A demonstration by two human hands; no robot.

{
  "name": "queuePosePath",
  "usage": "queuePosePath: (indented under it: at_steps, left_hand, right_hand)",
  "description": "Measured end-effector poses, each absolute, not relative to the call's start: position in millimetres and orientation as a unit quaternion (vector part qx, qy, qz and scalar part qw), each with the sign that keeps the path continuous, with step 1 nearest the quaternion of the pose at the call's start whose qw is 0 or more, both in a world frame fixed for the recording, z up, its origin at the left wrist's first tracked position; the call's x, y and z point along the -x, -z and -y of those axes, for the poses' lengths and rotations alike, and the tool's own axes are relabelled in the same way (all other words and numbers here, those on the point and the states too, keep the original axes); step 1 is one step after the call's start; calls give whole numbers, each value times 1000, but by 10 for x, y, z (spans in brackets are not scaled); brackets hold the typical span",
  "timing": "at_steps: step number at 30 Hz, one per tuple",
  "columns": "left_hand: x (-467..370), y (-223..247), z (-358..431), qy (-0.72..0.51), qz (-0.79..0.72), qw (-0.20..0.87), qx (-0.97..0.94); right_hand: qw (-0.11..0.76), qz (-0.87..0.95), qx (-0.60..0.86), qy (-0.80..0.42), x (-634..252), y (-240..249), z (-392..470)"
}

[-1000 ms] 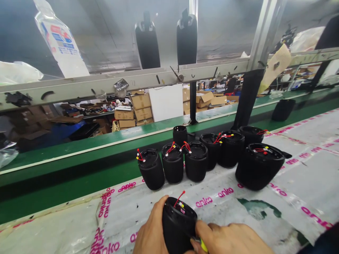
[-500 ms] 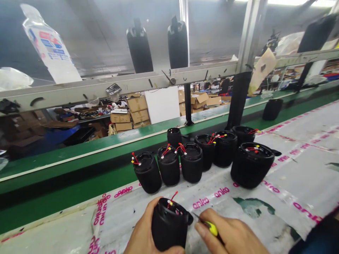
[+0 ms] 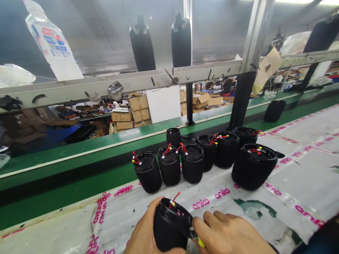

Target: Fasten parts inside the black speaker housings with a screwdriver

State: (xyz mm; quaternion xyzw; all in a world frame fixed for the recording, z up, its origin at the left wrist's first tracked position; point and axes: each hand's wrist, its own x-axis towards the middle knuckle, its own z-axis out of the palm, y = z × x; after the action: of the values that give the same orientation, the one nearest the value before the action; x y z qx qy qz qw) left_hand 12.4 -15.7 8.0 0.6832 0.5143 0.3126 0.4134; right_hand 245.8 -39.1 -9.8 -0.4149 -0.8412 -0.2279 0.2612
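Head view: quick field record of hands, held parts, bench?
left hand: grips black housing, upright, open top
housing wires: red leads with yellow tips stick out of the top
right hand: holds yellow-handled tool against the housing's right side
row behind: black housings with red wires, standing on bench
bench cover: grey sheet with pink print
conveyor: green, beyond the row

- Left hand (image 3: 144, 234) grips a black speaker housing (image 3: 169, 225) (red wires poke from its open top).
- Right hand (image 3: 230, 236) presses a yellow-handled tool (image 3: 199, 241) against its rim.
- Similar housings (image 3: 196, 162) stand beyond.
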Motion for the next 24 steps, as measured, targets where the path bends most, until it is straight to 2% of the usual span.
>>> queuePosePath:
  at_steps: [3,10,17,24]
  left_hand:
    - [-142,-101,170,-296,-528,399,-689]
    - [-193,-91,171,-262,-558,375,-693]
    - [-215,-67,151,-248,-551,365,-709]
    - [-215,-60,145,-272,-537,385,-699]
  right_hand:
    - [243,841,414,249,-2484,41,397]
    - [135,847,393,332,-2521,-203,418]
    - [99,857,390,323,-2494,-322,364]
    - [104,850,390,337,-2470,-241,360]
